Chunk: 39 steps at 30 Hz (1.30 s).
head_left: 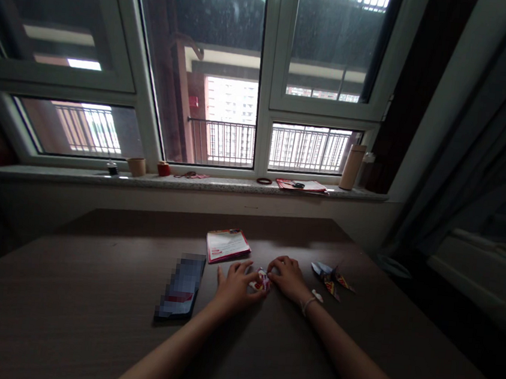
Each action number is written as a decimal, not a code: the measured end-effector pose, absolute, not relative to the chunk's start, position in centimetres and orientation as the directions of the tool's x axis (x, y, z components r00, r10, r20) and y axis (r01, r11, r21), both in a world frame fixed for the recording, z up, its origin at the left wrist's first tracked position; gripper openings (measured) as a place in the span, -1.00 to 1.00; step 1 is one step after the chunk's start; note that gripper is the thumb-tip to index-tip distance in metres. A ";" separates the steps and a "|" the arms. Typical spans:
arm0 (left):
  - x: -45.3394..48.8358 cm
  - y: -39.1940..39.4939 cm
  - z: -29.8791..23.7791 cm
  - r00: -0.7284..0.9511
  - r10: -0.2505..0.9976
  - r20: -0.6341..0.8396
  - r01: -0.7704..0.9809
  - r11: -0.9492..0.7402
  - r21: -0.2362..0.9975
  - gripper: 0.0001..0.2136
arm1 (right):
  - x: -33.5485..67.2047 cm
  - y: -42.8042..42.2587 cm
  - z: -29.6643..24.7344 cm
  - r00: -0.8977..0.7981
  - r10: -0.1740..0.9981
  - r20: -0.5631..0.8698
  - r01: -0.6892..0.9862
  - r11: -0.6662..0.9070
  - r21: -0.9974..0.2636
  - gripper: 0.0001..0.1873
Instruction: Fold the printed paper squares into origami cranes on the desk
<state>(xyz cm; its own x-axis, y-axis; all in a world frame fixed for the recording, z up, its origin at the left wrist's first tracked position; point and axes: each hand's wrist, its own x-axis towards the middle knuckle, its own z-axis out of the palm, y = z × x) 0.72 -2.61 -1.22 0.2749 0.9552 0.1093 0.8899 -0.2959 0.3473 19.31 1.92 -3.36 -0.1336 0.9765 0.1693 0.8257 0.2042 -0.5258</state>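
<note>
Between my hands lies a small piece of folded paper (pixel 261 281), printed in red, white and purple, on the brown table. My left hand (pixel 237 287) grips its left side and near edge with thumb and fingertips, the other fingers spread. On the right side, the curled fingers of my right hand (pixel 288 276) pinch the same paper. My hands partly cover it, so its exact shape is hidden. To the right of my right hand sit folded paper pieces (pixel 329 276) with pointed tips. A stack of printed paper sheets (pixel 228 246) lies just beyond my left hand.
A phone (pixel 182 287) with a blurred screen lies left of my left hand on the table (pixel 66 290). Along the windowsill (pixel 230 186) stand a paper cup (pixel 136 167), a red spool-like item (pixel 163 169), papers with scissors (pixel 301 185) and a tall bottle (pixel 353 167).
</note>
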 end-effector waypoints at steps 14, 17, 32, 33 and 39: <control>0.7 -2.5 -1.4 0.266 0.957 0.114 0.893 -0.289 0.345 -0.64 | 19.1 1.8 -3.2 -0.102 0.979 0.175 0.806 0.184 -0.563 -0.82; 0.6 -2.5 -1.5 0.269 0.955 0.121 0.890 -0.295 0.349 -0.64 | 19.5 1.8 -3.4 -0.124 0.974 0.192 0.790 0.214 -0.575 -0.82; 0.4 -2.5 -1.9 0.283 0.950 0.132 0.892 -0.311 0.328 -0.64 | 20.4 0.8 -2.8 -0.289 0.922 0.260 0.779 0.384 -0.496 -0.73; 0.4 -2.5 -1.9 0.284 0.950 0.134 0.893 -0.312 0.323 -0.64 | 20.4 0.8 -2.9 -0.292 0.919 0.266 0.776 0.390 -0.496 -0.73; 0.4 -2.4 -1.9 0.288 0.948 0.138 0.894 -0.318 0.315 -0.66 | 20.1 1.0 -3.6 -0.270 0.911 0.312 0.781 0.397 -0.482 -0.76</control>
<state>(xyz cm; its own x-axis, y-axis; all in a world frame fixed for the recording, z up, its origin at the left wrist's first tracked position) 0.37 -2.42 -1.93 0.2883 0.9476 0.1376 0.8941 -0.3179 0.3154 20.10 1.04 -3.57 -0.2702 0.9109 0.3120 0.7809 0.3968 -0.4824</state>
